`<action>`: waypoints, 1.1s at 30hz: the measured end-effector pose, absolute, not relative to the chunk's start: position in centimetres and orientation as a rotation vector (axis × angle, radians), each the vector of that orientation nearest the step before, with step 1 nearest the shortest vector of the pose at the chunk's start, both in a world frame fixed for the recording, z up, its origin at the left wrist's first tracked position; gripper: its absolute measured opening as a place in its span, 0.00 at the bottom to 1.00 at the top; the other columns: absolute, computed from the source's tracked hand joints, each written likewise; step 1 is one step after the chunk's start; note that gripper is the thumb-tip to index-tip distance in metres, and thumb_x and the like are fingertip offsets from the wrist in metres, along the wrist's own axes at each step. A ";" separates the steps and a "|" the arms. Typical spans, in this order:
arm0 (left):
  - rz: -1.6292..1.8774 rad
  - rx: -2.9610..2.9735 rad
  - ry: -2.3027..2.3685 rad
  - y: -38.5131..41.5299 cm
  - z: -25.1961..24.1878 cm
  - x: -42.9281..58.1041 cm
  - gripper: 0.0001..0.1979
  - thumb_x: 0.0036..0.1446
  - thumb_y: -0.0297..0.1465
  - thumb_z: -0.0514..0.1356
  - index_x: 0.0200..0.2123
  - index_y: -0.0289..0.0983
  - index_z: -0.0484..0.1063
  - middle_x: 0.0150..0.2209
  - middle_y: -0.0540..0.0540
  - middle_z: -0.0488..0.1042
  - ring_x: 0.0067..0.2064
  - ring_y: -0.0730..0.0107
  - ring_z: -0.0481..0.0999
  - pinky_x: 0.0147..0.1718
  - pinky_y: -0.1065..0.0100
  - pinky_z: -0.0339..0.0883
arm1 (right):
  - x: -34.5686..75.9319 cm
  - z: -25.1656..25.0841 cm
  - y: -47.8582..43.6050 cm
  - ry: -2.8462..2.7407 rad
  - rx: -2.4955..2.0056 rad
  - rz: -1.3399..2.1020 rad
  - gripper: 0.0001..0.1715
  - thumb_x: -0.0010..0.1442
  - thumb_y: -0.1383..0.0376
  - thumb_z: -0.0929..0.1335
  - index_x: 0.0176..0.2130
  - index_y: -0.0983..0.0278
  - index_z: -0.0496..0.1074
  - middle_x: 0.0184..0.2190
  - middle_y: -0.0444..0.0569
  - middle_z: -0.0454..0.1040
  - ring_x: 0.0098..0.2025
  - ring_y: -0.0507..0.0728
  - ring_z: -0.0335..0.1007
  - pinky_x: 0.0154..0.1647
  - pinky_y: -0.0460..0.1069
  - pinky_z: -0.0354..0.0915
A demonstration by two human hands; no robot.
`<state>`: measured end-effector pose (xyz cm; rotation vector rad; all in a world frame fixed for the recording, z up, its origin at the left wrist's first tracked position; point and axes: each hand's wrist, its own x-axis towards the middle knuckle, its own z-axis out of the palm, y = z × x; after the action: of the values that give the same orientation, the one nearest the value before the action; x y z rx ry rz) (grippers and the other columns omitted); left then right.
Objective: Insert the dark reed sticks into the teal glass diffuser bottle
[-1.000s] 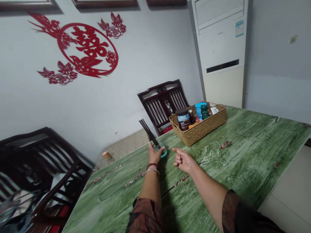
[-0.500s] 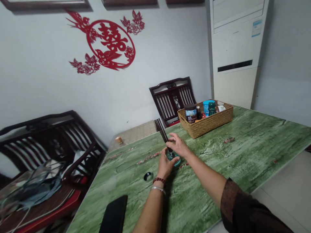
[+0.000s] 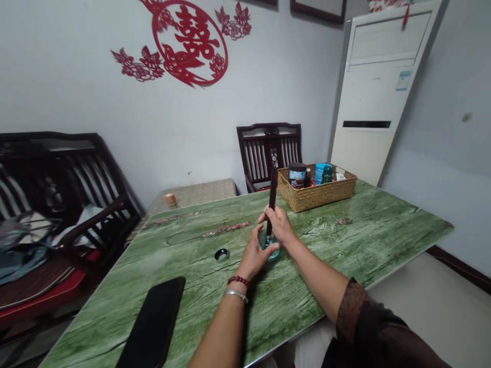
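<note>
A squat, clear blue-green glass bottle (image 3: 273, 254) stands on the table in front of me. Dark diffuser reeds (image 3: 272, 191) rise upright from its neck, gathered into one close bundle. My left hand (image 3: 255, 251) curls around the bottle's left side, thumb across the front. Just above the neck, my right hand (image 3: 281, 225) is closed around the reeds. The bottle's back is hidden by my fingers. A small black ring (image 3: 221, 254) with a shiny rim lies on the table to the left of my left hand.
A green marble-patterned table (image 3: 192, 286) spreads beneath my arms. A black phone (image 3: 153, 322) lies front left. Behind my right hand, a wicker basket (image 3: 326, 197) holds jars and bottles. Dark wooden chairs (image 3: 270, 153) stand behind, and a clothes-strewn one is at left.
The reeds, fanned and leaning left before, now stand upright and bunched together. My right hand has closed around them. My left hand stays at the bottle; the view has shifted.
</note>
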<state>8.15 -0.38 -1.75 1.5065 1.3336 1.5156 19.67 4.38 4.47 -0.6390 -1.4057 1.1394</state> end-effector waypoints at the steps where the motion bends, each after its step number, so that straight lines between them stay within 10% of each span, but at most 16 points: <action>1: 1.489 1.531 1.338 -0.4 -1.7 7.8 0.40 0.40 0.38 0.78 0.58 0.38 0.72 0.61 0.32 0.75 0.64 0.41 0.74 0.66 0.46 0.62 | 19.7 5.2 4.4 -1.341 -0.597 1.126 0.20 0.67 0.46 0.67 0.36 0.59 0.66 0.22 0.40 0.72 0.28 0.53 0.74 0.36 0.48 0.71; 8: 1.486 1.695 1.477 -0.2 -0.2 2.9 0.30 0.64 0.52 0.57 0.61 0.39 0.72 0.57 0.34 0.78 0.61 0.45 0.76 0.65 0.44 0.63 | 24.6 12.7 4.6 -1.322 -0.476 0.800 0.22 0.72 0.44 0.62 0.40 0.58 0.65 0.27 0.38 0.71 0.24 0.49 0.69 0.30 0.45 0.68; 14: 0.941 1.872 2.335 -0.7 -0.4 -2.5 0.30 0.55 0.41 0.66 0.60 0.40 0.75 0.59 0.30 0.76 0.59 0.33 0.76 0.60 0.39 0.68 | 31.1 7.3 4.7 -2.025 -1.408 0.309 0.04 0.68 0.62 0.70 0.39 0.60 0.73 0.34 0.51 0.80 0.40 0.60 0.78 0.42 0.50 0.66; 20: 0.502 1.887 2.441 -0.2 -2.0 -4.1 0.28 0.48 0.40 0.68 0.54 0.44 0.80 0.55 0.31 0.81 0.55 0.32 0.79 0.53 0.42 0.72 | 33.1 0.4 4.5 -2.080 -1.931 0.120 0.11 0.71 0.68 0.66 0.45 0.67 0.79 0.49 0.70 0.81 0.52 0.67 0.79 0.49 0.56 0.66; 28: 0.862 1.776 2.226 0.2 -1.8 -4.5 0.13 0.41 0.35 0.68 0.34 0.44 0.83 0.38 0.36 0.84 0.44 0.40 0.82 0.49 0.48 0.73 | 33.2 0.1 5.2 -2.059 -1.978 -0.098 0.18 0.70 0.60 0.70 0.53 0.69 0.77 0.54 0.70 0.78 0.58 0.70 0.73 0.58 0.60 0.63; 33: 1.335 1.482 1.610 -0.4 0.2 -2.3 0.25 0.49 0.50 0.69 0.45 0.41 0.82 0.42 0.41 0.82 0.40 0.56 0.80 0.39 0.60 0.75 | 30.9 1.7 5.3 -2.304 -1.517 0.263 0.21 0.60 0.59 0.78 0.51 0.63 0.78 0.49 0.59 0.81 0.54 0.67 0.75 0.56 0.58 0.65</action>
<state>-2.27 -0.43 0.19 1.4820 1.6097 1.3347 30.89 5.29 1.69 -1.5172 -2.3041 0.2626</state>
